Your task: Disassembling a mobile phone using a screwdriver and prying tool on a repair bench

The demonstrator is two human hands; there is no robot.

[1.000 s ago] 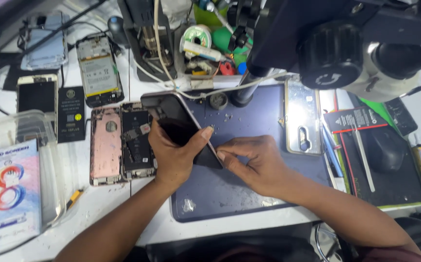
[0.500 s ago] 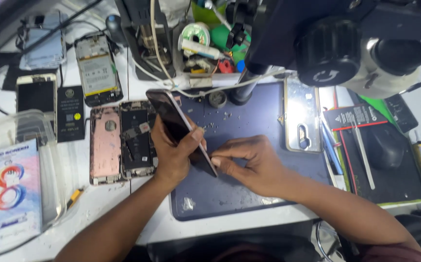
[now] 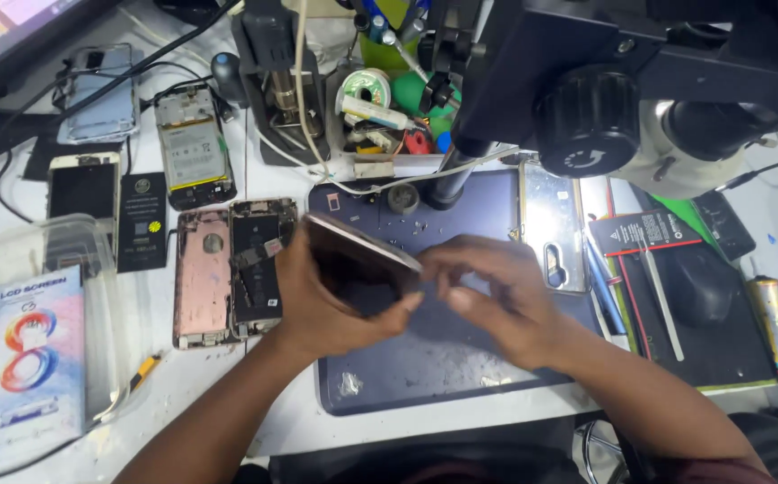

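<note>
My left hand (image 3: 322,300) grips a dark phone (image 3: 353,263) with a rose-coloured edge, tilted on its side above the blue-grey work mat (image 3: 425,367). The fingers of my right hand (image 3: 497,296) touch the phone's right end; it is blurred, and I cannot tell whether it holds a small tool. To the left lie a pink phone back shell (image 3: 201,278) and an opened phone body (image 3: 259,260) with its boards showing.
A microscope head (image 3: 640,99) hangs over the mat's far right. A clear phone case (image 3: 550,224) lies on the mat. More phones (image 3: 192,148), a black battery (image 3: 142,220), a tool holder (image 3: 380,99) and cables fill the back. A boxed screen (image 3: 35,358) sits in a plastic tray at left.
The phone has been turned from a steep tilt to lying more on its edge, and both hands have closed in around it. My right hand has shifted up to the phone's right end.
</note>
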